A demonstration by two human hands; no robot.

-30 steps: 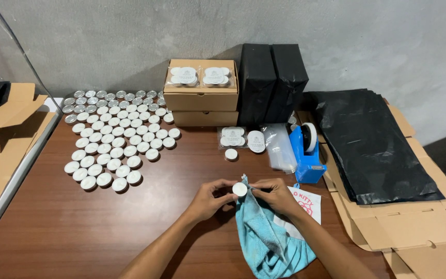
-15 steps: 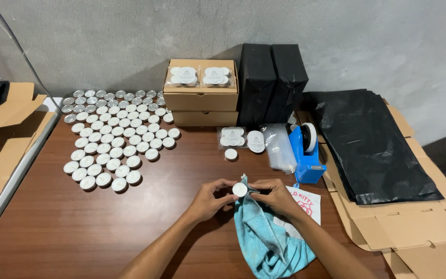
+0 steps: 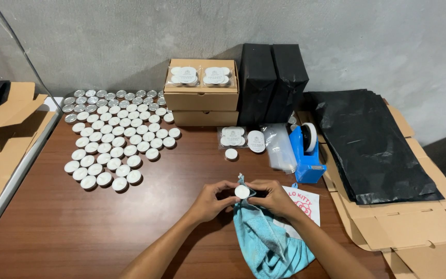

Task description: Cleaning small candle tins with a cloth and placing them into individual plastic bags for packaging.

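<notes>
I see a small round white tealight candle (image 3: 242, 191) held face-up just above the brown table, pressed against the top of a crumpled light-blue cloth (image 3: 264, 237) hanging below it.

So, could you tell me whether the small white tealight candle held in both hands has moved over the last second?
Yes: the small white tealight candle shifted slightly toward the person, away from the blue tape dispenser.

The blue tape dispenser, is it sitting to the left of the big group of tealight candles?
No, the blue tape dispenser stands on the right side of the table, while the group of tealight candles lies on the left.
</notes>
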